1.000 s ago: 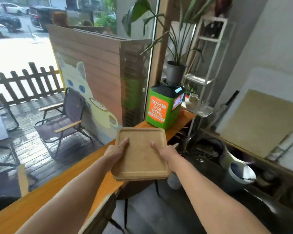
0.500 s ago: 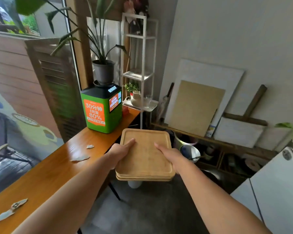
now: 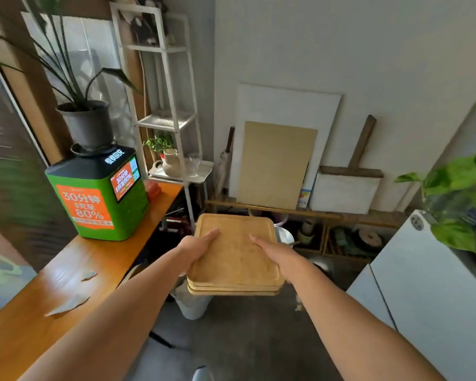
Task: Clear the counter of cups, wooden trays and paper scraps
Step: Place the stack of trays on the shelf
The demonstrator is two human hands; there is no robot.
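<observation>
Beside counter (image 3: 107, 259), left hand (image 3: 197, 248) and right hand (image 3: 275, 253) grip wooden trays (image 3: 235, 251) lengthwise forward.

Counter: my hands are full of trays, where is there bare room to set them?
Bare counter lies between the green box and the small paper scrap, and nearer than the large scrap. The far end beside the box is crowded.

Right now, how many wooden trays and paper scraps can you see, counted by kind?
wooden trays, stacked, held by the left hand and right hand: 3, judging by the edges that show
paper scraps on the counter: 2
Total: 5
</observation>
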